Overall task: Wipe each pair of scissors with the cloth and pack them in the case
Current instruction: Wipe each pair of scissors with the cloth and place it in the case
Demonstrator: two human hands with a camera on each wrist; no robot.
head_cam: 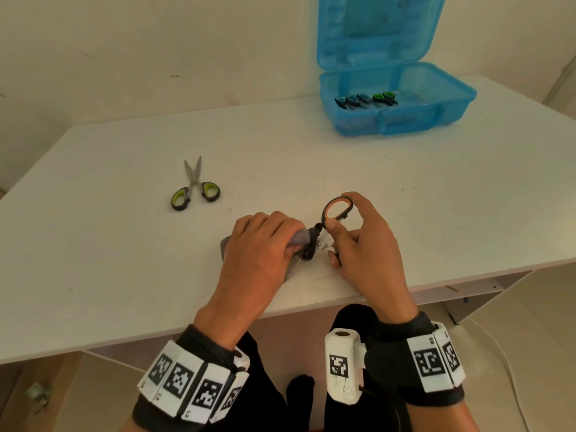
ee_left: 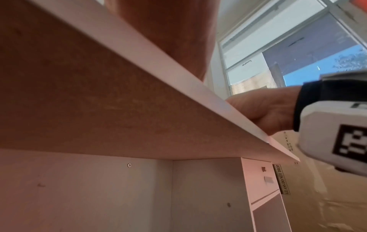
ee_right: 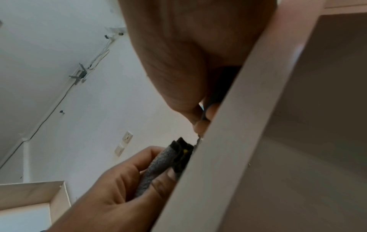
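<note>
Two hands at work near the table (head_cam: pixel 124 260) edge; left hand (head_cam: pixel 261 244) curled round grey cloth (head_cam: pixel 300 237), clamping the blades; right hand (head_cam: pixel 361 232) pinching orange-handled scissors (head_cam: pixel 336 208) by the loop; green pair (head_cam: pixel 194 190) apart; blue case (head_cam: pixel 405 120) open.

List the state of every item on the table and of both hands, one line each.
Case: lid open, several scissors inside.
Green-handled scissors: lying on the table, blades slightly apart, untouched.
Orange-handled scissors: handles spread, held above the table.
Cloth: wrapped round the scissors.
Left hand: grips the cloth.
Right hand: holds the orange handle.
</note>
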